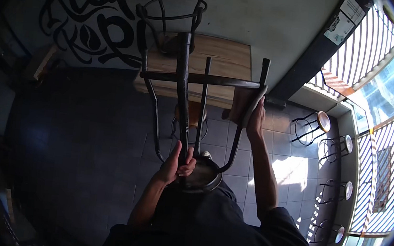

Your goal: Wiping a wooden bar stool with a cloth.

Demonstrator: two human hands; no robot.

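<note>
A dark metal stool (223, 81) is upside down in front of my body, its legs pointing up and away. The underside of its round seat (201, 175) rests close against my lap. My left hand (178, 166) grips the near left leg low down, just above the seat. My right hand (256, 120) presses a brownish cloth (242, 106) with a pale edge against the right leg, just below the ring that joins the legs. Part of that leg is hidden by the cloth, and so are some of my right fingers.
A wooden table (222, 55) stands against the wall, bearing another upturned stool (173, 18). Beneath it is a wooden-topped stool (192, 113). Several stools, one nearest the table (323, 122), line the slatted window side at right. Painted lettering (90, 38) covers the wall. Tiled floor (214, 128) surrounds me.
</note>
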